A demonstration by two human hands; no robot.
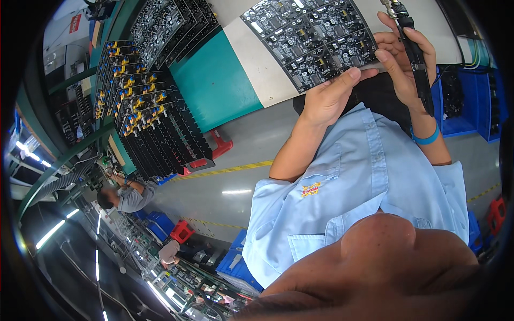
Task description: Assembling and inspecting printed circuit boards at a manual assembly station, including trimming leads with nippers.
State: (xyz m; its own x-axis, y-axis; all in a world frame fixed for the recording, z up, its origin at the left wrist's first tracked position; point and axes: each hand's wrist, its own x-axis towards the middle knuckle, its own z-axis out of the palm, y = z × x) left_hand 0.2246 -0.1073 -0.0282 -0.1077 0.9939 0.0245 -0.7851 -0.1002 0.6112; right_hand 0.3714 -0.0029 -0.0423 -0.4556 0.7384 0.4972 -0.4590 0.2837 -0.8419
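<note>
A dark panel of joined circuit boards (313, 40) is tilted over the front edge of the bench. My left hand (332, 99) grips its lower edge, with the thumb on top and the fingers partly hidden beneath. A slim black hand tool (415, 59) with a knurled metal end lies across my right hand (399, 67), and the fingers curl around it. The right thumb tip is at the panel's right edge; whether it presses there I cannot tell. A blue band circles the right wrist.
More circuit board panels (168, 27) stand stacked at upper left. Below them is a black slotted rack (160, 136) of boards with yellow and blue parts. A green mat (217, 80) covers part of the bench. Blue bins (458, 125) stand at right. A person (134, 198) works farther off.
</note>
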